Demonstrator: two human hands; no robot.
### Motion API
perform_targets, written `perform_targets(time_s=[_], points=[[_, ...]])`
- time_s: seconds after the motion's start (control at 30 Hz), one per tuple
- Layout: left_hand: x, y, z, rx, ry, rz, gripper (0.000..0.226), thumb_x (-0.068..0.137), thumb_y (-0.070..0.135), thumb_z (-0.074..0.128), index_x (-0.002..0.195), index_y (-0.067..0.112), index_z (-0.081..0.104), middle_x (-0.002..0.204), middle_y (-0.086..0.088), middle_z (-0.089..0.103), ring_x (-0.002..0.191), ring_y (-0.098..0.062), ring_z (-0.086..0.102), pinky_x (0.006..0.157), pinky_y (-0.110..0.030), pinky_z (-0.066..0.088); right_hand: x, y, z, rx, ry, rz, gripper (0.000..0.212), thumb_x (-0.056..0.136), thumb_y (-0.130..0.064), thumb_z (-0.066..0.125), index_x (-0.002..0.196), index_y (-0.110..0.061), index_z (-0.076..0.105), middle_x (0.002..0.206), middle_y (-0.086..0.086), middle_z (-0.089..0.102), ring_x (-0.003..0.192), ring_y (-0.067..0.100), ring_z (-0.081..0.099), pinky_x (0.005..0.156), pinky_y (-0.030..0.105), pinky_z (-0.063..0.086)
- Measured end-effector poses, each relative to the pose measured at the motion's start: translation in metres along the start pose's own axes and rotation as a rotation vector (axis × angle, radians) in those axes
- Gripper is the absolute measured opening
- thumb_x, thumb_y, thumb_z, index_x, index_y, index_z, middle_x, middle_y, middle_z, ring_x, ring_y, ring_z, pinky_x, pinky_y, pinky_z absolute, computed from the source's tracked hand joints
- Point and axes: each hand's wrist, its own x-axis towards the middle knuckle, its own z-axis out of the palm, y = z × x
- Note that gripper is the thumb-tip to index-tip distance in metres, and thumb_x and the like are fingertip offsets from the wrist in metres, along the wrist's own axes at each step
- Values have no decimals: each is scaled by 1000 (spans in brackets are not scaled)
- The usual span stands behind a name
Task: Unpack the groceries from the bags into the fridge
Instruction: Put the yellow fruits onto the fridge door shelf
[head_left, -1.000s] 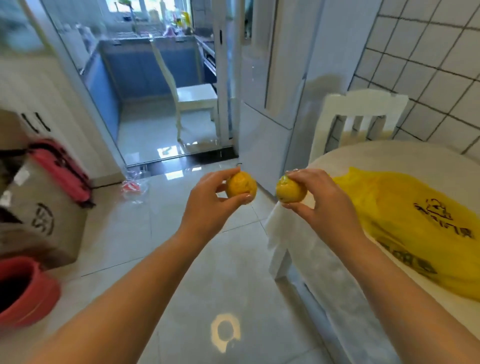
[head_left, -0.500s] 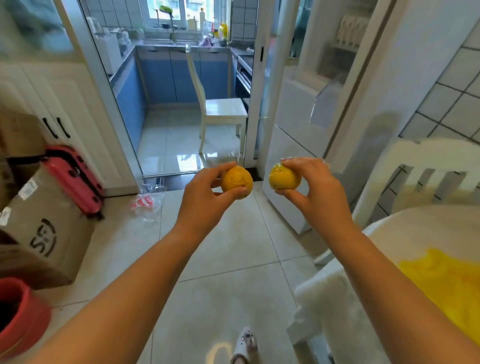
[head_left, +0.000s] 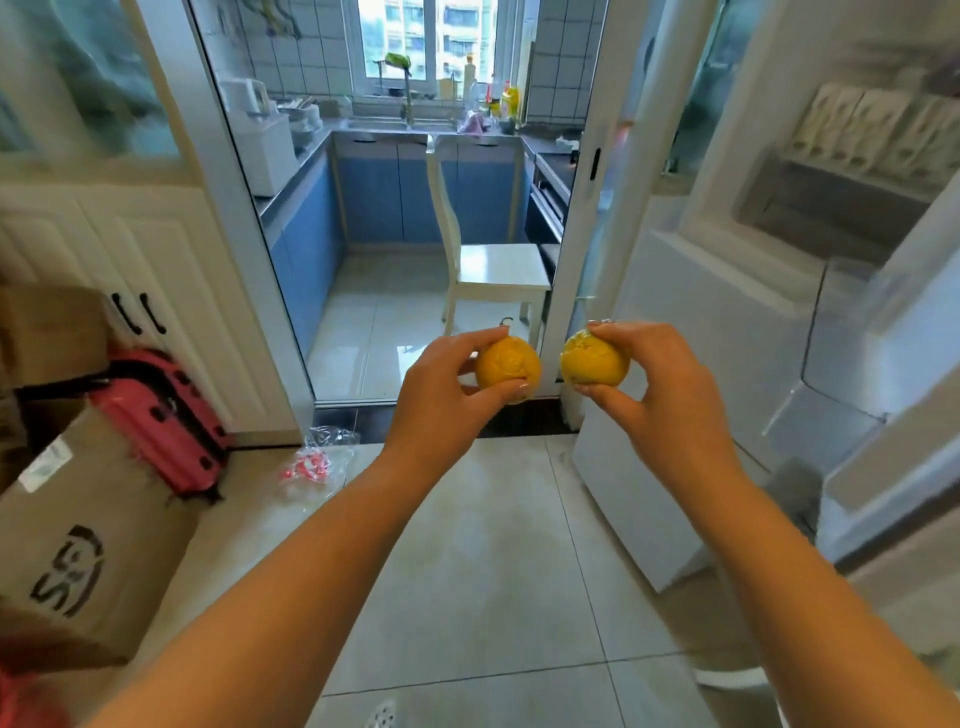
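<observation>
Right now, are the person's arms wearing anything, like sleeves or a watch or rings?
No. Both forearms are bare as far as the picture shows: no sleeves, no watch, no bracelet. The left hand and right hand show no rings or gloves. The fingernails look pale, maybe polished; too blurry to be sure.

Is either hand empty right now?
No, the left hand grips one orange and the right hand grips another orange.

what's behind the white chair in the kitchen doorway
Behind the white chair stand blue cabinets under a counter with a sink faucet, bottles and a window above. The chair back hides only a thin strip of the cabinet fronts.
</observation>
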Motion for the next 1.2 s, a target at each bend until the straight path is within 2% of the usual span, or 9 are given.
perform_targets(time_s=[0.1, 0.2, 0.4, 0.5, 0.6, 0.7, 0.87, 1.07, 1.2], points=[[60, -17, 9, -3, -43, 68, 50, 76, 26, 74, 117, 38, 47, 118, 9, 48, 107, -10, 51, 76, -9, 46, 41, 17, 12, -11, 50, -3, 51, 75, -32, 72, 122, -24, 53, 122, -1, 55, 106, 0, 42, 81, 6, 32], [130, -30, 19, -49, -114, 153, 53, 69, 38, 71, 116, 42, 47, 114, 16, 47, 101, -4, 51, 71, -3, 45, 87, 34, 20, -52, 142, 36, 51, 75, -34, 72, 121, -31, 49, 123, -2, 54, 107, 1, 42, 83, 7, 32], [257, -27, 46, -153, -301, 310, 52, 62, 45, 67, 108, 53, 45, 115, 14, 48, 94, 6, 51, 67, -3, 44, 167, 66, 16, -204, 282, 199, 53, 76, -30, 73, 124, -21, 52, 122, -3, 53, 106, -1, 42, 83, 3, 33], [310, -22, 75, -232, -407, 379, 52, 63, 43, 71, 105, 58, 44, 108, 21, 48, 95, 8, 51, 66, -1, 43, 191, 86, 1, -302, 364, 276, 52, 78, -33, 71, 124, -18, 53, 123, 0, 54, 108, 5, 46, 85, 8, 34], [345, -12, 111, -302, -493, 450, 52, 67, 37, 74, 110, 52, 47, 105, 29, 44, 93, 13, 50, 70, 2, 41, 200, 100, -18, -395, 395, 372, 55, 78, -44, 62, 126, -21, 50, 125, -2, 53, 109, 4, 43, 84, 9, 31], [371, 2, 156, -368, -606, 534, 54, 71, 30, 76, 117, 41, 51, 107, 29, 46, 99, 8, 52, 78, -3, 44, 199, 118, -39, -513, 444, 471, 58, 77, -47, 58, 128, -23, 48, 128, -2, 52, 109, 2, 40, 81, 6, 28], [388, 29, 230, -451, -736, 651, 53, 75, 26, 75, 121, 36, 51, 117, 13, 50, 105, -7, 54, 82, -13, 49, 191, 143, -67, -642, 532, 590, 56, 79, -40, 62, 130, -23, 47, 128, -3, 50, 107, 0, 39, 79, -2, 29], [390, 52, 303, -516, -845, 746, 54, 76, 19, 76, 120, 35, 51, 109, 29, 45, 109, -11, 54, 90, -27, 49, 175, 161, -97, -752, 591, 708, 53, 81, -23, 70, 129, -23, 48, 128, -1, 48, 105, 3, 42, 79, 2, 30], [384, 65, 348, -522, -973, 798, 53, 75, 21, 77, 121, 31, 53, 110, 21, 49, 110, -12, 54, 92, -26, 48, 158, 167, -102, -802, 591, 841, 54, 81, -21, 71, 128, -28, 47, 128, -7, 44, 104, -1, 40, 81, 3, 29]])
